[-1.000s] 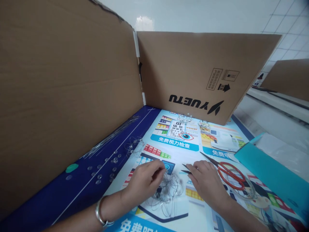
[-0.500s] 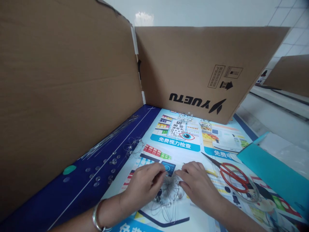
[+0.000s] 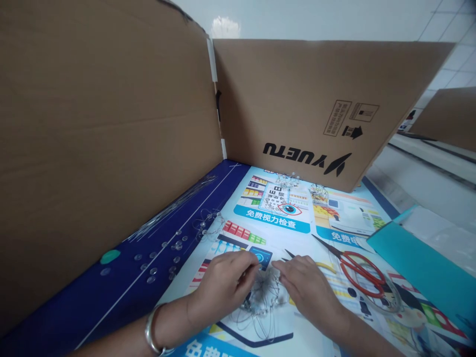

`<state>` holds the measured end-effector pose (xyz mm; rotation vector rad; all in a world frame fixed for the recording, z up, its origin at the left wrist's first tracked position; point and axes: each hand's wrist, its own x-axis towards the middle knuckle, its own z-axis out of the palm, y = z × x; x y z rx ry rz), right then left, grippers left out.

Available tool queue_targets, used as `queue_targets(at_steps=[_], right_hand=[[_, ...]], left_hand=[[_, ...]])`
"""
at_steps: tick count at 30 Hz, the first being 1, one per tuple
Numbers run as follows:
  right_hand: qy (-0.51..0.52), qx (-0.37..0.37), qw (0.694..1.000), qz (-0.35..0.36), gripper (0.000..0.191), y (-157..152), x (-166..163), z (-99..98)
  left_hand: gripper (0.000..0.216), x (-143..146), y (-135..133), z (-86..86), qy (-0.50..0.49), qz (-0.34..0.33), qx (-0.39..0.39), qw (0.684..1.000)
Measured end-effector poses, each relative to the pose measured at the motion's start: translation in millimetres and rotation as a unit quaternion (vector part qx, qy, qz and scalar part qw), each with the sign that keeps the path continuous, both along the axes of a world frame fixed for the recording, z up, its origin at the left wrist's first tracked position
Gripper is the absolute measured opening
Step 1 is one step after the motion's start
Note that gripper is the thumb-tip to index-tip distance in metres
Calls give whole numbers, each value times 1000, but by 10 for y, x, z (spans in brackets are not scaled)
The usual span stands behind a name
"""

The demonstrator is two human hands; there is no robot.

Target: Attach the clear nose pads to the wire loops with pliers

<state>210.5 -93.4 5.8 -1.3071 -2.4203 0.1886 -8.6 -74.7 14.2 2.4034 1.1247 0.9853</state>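
Note:
My left hand (image 3: 226,280) and my right hand (image 3: 305,287) meet over a tangle of thin silver wire with clear beads (image 3: 260,302) lying on a printed poster (image 3: 275,218). Both hands have fingers curled and pinched at the wire's upper edge, fingertips nearly touching. A silver bangle (image 3: 153,329) circles my left wrist. The dark tips of small pliers (image 3: 289,255) with a yellow handle poke out just beyond my right hand.
Red-handled scissors (image 3: 355,270) lie right of my hands. Clear beads (image 3: 163,260) and straight wires (image 3: 171,208) rest on the blue strip at left. Cardboard walls (image 3: 297,104) stand at left and back. A teal folder (image 3: 420,270) sits at right.
My right hand moved left from the pliers to the wire tangle and closed in beside my left hand. The view shifted slightly.

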Motion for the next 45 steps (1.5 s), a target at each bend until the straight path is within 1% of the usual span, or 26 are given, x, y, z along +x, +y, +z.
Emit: queue_targets(at_steps=[5,10,14,19,27,32,39,45], right_hand=[[107,-52,993,-14,30,-1,5,9],[221,-114,968,-40,24,-34,-10,95],[266,-158,949,-56,23,-71,-30,132],[289,-187,936,-72,24,-92,-49,164],[315,-196,927,-48,35,-109,-30,109],[312,-198,928,-41,43,-132,-33,119],[311,-187,930,-54,41,-119,-27,102],[318,-182,929,-56,37,-110,-42,132]], left_hand=[[11,-1,4,0,9,2,-4,1000],[10,-1,14,-5,12,1,-6,1000],[9,0,8,-15,12,1,-6,1000],[10,-3,3,-22,18,0,-6,1000],[11,-3,4,-11,19,2,-7,1000],[11,-5,-2,11,24,6,-17,1000],[11,2,-3,48,1,13,-66,998],[9,30,-19,102,-43,11,-145,989]])
